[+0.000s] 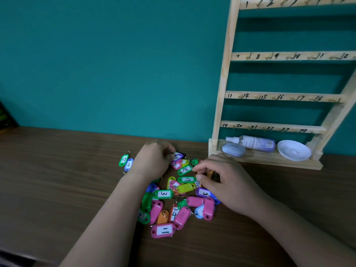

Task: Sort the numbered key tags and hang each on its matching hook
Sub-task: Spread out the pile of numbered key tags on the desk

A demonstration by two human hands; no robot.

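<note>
A pile of coloured numbered key tags (173, 195) lies on the wooden table (57, 180), between my two hands. My left hand (152, 160) is at the far side of the pile, its fingers curled and pinching a purple tag (178, 156). My right hand (223, 180) is on the pile's right side, thumb and fingers closed round an orange tag (209, 173) that is mostly hidden. A green tag marked 17 (123, 160) and a blue tag marked 7 (128, 164) lie apart to the left. The wooden hook rack (279, 97), numbered 1 to 24, stands at the right with bare hooks.
On the rack's base shelf lie a spray bottle (254, 143), a pale oval case (233, 149) and a white dish (293, 150). A teal wall (115, 64) backs the table. A dark object (5, 118) sits at the far left edge.
</note>
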